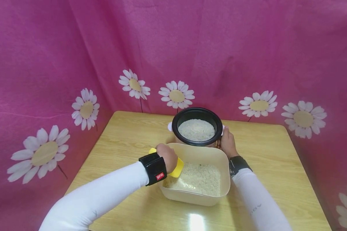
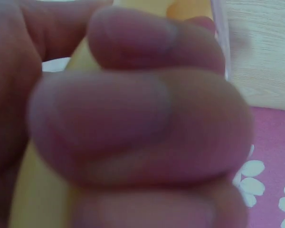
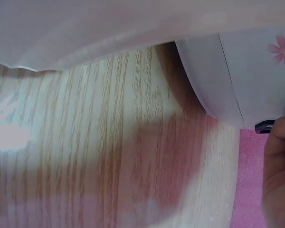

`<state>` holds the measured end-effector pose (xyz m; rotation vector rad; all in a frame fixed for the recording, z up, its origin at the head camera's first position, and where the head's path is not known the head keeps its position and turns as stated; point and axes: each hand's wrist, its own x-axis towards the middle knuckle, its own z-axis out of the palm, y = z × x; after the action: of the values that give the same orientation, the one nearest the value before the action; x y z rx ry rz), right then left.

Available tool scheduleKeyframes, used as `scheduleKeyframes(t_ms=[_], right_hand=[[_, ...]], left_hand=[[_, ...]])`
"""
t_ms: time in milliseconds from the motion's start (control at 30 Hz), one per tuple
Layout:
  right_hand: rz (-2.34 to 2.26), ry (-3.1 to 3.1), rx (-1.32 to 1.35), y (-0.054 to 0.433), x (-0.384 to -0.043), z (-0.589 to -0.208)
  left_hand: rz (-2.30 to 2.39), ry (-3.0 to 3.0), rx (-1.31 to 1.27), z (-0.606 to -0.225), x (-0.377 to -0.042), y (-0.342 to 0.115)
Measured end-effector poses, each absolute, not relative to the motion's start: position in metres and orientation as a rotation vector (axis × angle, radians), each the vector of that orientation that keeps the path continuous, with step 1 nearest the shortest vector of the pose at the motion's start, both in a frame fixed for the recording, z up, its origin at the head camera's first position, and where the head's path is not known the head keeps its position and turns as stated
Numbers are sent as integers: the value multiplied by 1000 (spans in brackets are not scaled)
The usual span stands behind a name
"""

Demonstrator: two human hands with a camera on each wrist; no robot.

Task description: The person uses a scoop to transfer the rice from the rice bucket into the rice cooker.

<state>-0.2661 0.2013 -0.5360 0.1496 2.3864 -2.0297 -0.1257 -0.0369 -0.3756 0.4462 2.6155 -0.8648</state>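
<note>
My left hand curls its fingers round the handle of a yellow scoop, which it holds over the left side of a cream plastic bin. Raw rice covers the bin's floor. In the left wrist view, blurred fingers wrap the scoop's yellow handle. Just behind the bin stands a small rice cooker with a black inner pot, also holding rice. My right hand grips the cooker at its right side handle; its fingers are partly hidden there.
Bin and cooker stand close together on a light wood table. A pink curtain printed with daisies hangs right behind the table and along both sides. The bin's wall overlaps the cooker in the right wrist view.
</note>
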Motion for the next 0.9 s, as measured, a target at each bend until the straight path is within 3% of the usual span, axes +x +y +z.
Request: scheduleKeyframes(t_ms=[600,900], right_hand=[[-2015,2372,159,201,-267,-535],[-2019,2372,168,201,-268,-537]], left_hand=[[-889,2628,396,-384,-125,-13],[-882,2610,584,-376,-127,-18]])
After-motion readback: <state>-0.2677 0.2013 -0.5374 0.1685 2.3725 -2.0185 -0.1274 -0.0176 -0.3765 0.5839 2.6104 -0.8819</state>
